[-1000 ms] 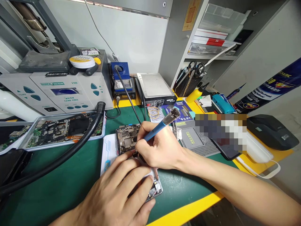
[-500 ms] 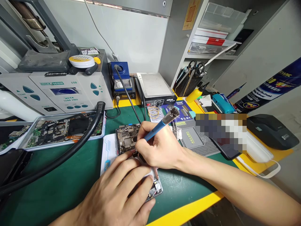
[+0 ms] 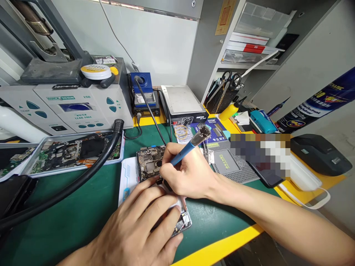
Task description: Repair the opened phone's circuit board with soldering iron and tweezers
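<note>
An opened smartphone [image 3: 149, 162] lies on the bench with its circuit board bare, and its middle is covered by my hands. My left hand [image 3: 144, 218] rests palm down across the lower half, fingers bent over the phone and thumb by its near edge. In my right hand [image 3: 188, 171] is a slim blue-handled brush [image 3: 183, 153], held like a pen. Its metal collar and dark bristles point up and away, while the lower end is hidden behind my fingers over the board. A white printed pad [image 3: 127, 173] shows under the phone's left side.
A thick black hose [image 3: 83, 184] curves across the green mat [image 3: 91, 210] at left. Trays of circuit boards [image 3: 74, 151] sit below a hot-air station [image 3: 77, 107]. Behind stands a heating plate [image 3: 181, 101]. To the right lie a grey perforated mat [image 3: 244, 171] and a dark phone [image 3: 267, 175].
</note>
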`<state>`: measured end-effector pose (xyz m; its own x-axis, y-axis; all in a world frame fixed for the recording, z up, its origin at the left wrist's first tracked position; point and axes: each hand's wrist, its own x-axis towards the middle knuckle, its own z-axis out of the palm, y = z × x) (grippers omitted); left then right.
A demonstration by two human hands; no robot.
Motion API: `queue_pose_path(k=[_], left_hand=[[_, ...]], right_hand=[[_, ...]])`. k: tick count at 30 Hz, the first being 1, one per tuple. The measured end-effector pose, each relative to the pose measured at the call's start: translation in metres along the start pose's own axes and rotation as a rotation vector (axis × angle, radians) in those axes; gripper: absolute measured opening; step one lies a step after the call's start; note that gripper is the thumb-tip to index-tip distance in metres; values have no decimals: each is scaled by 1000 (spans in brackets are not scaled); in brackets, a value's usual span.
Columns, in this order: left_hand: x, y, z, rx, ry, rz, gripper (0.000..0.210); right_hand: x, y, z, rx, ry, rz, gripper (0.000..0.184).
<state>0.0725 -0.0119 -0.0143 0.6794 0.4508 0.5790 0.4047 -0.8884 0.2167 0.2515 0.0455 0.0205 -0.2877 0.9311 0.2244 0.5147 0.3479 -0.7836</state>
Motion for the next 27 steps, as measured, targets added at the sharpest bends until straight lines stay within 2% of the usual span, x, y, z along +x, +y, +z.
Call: queue_pose_path(k=[22, 27], left_hand=[[-2, 0, 4, 16, 41, 19, 16], [0, 0, 1, 15, 12, 17, 17]], right_hand=[[0, -1, 0, -15, 13, 14, 10], [0, -2, 0, -28, 9, 28, 11]])
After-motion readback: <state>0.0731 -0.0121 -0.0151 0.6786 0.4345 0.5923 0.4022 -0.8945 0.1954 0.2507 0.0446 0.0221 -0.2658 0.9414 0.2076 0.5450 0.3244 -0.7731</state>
